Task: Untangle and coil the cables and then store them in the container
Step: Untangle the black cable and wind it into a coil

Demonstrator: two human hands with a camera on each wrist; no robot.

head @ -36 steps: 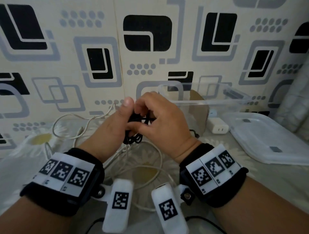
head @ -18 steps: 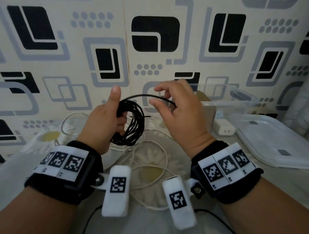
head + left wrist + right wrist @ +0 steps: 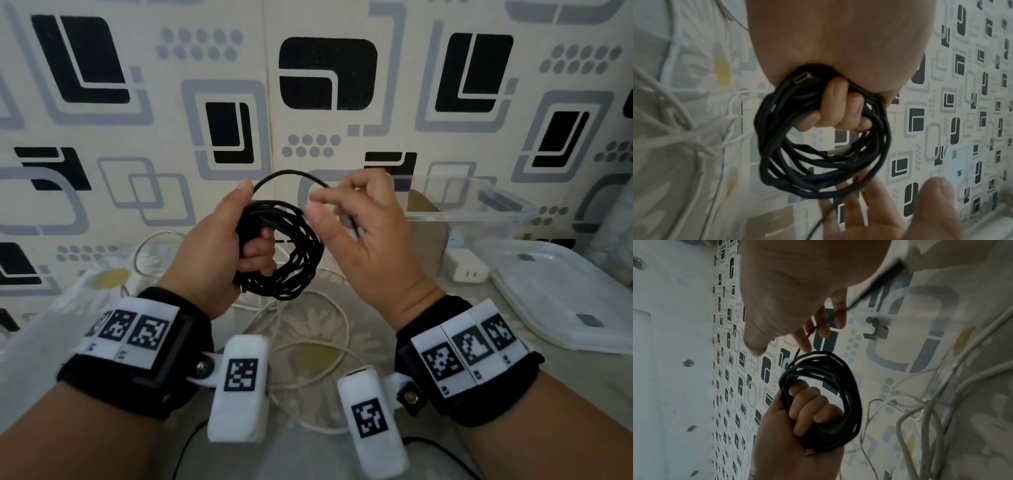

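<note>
A black cable (image 3: pixel 305 260) is wound into a loose coil of several loops. My left hand (image 3: pixel 219 246) grips the coil, fingers curled through the ring and thumb up along its top; a plug tip sticks out below the fist (image 3: pixel 809 452). A free strand arcs from the thumb over to my right hand (image 3: pixel 363 240), which pinches it between curled fingers just right of the coil. In the left wrist view the coil (image 3: pixel 777 170) hangs from my fingers (image 3: pixel 840 105). White cables (image 3: pixel 346 325) lie tangled on the flowered cloth beneath both hands.
A clear plastic container (image 3: pixel 479 212) stands at the back right against the patterned wall, with something brown inside. Its lid (image 3: pixel 565 291) lies flat to the right. A white charger (image 3: pixel 467 269) sits between them.
Both hands were bunched together on the coil a second ago. My right hand has since drawn the free strand out to the right and upward, and the coil is raised higher.
</note>
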